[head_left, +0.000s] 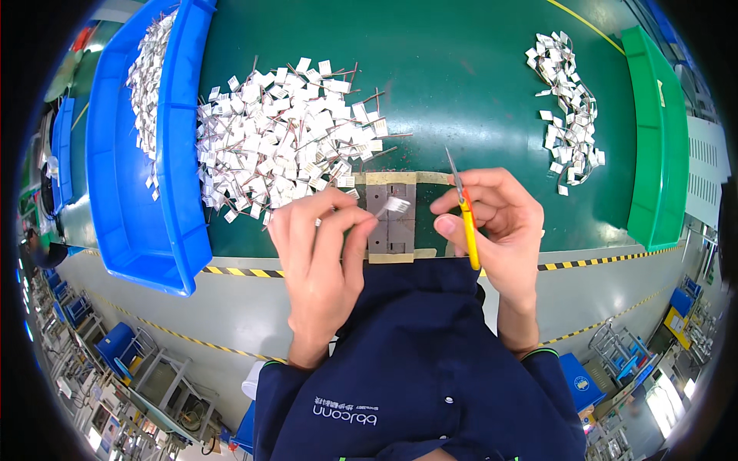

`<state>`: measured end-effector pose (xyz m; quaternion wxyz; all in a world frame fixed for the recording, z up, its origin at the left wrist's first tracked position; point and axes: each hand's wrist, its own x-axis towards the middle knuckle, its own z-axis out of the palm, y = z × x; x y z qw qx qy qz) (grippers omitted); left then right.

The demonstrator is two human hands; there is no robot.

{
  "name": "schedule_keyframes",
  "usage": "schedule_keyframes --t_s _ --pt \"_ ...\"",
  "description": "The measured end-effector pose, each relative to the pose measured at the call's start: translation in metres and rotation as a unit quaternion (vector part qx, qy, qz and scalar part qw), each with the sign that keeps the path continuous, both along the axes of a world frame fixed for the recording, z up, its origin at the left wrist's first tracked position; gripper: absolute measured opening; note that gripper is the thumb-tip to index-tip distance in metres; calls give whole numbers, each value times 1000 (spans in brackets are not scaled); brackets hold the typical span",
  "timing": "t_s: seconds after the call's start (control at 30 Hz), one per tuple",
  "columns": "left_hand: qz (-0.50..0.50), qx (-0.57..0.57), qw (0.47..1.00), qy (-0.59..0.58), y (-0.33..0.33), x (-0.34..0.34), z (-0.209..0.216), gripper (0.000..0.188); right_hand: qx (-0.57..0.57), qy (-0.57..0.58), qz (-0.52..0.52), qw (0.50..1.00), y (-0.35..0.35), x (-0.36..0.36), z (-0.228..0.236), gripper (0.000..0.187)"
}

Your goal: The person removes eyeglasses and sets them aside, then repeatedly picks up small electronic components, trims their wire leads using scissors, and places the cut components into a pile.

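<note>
Navy shirt (pixel 430 361), green tabletop (pixel 461 84), grey floor (pixel 246 300)

- Green table (pixel 461 84)
- Large white-piece heap (pixel 284 131), beyond left hand (pixel 319 246)
- Blue bin (pixel 178 154), farther left
- Smaller heap (pixel 567 100), green bin (pixel 657 138), right of right hand (pixel 503 223)
- Grey plate (pixel 396 233), between hands

Two hands (pixel 319 250) (pixel 507 227), one tool (pixel 469 228), one green bin (pixel 649 138).

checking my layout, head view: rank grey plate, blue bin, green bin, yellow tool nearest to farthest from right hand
1. Yellow tool, in the right hand
2. Grey plate, just left of it
3. Green bin, right side
4. Blue bin, far left
</note>
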<state>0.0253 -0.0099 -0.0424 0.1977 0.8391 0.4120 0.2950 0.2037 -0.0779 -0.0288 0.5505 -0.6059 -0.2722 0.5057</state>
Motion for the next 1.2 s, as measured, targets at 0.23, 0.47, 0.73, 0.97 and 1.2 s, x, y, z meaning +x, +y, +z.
schedule_keyframes --t_s 0.23,0.47,0.73,0.97,1.2 --pt "-46 -33 998 -28 -8 5 4 21 4 -14 28 1000 0 -9 -2 30" --pt "-55 -55 995 -66 -1 -2 6 22 30 28 -33 999 -4 5 0 30" --pt "-209 -202 921 -260 1 3 12 29 -34 256 135 957 -7 5 -1 27" --pt "-174 -235 909 -296 -4 3 2 23 -36 194 70 978 -5 -7 6 25" --pt "1 -431 795 -427 -25 6 -1 18 51 83 17 995 -8 -25 2 37"
